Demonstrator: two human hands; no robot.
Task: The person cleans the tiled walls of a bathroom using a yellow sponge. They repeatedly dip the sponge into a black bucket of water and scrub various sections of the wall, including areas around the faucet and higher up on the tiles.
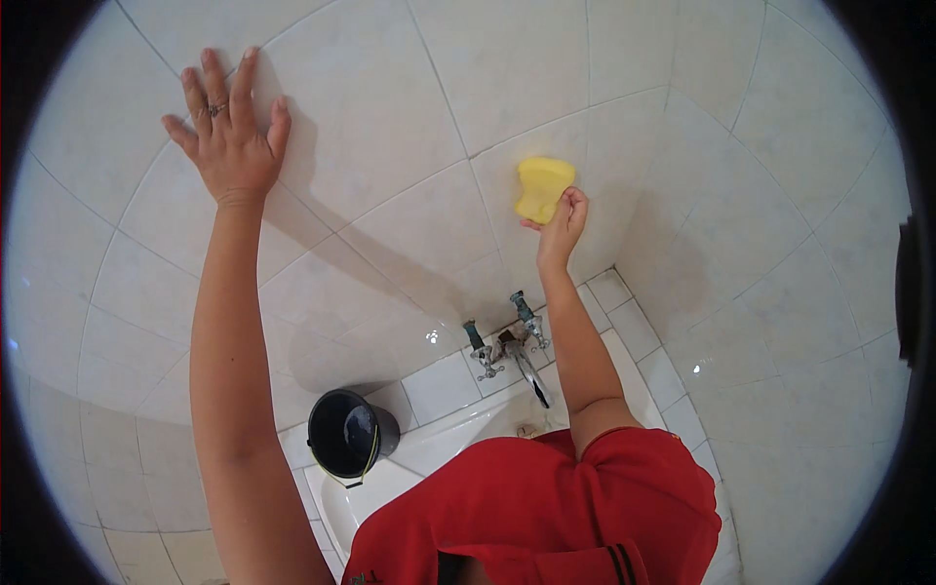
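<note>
Right hand [561, 234] holding yellow sponge [544, 185] — left hand [232, 146] splayed on tiled wall [370, 127].

White-tiled ledge [444, 388] along the wall foot, white tub [468, 417] set against it. Black bucket [390, 435] upright at tub's back edge (can't tell if base is on tile, rim or both), yellow handle [372, 450] folded down. Two-handled chrome tap [512, 345] stands on ledge, greenish at the wall end, spout over tub.

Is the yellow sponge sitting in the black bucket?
No, the yellow sponge is held in the right hand, well away from the black bucket.
</note>
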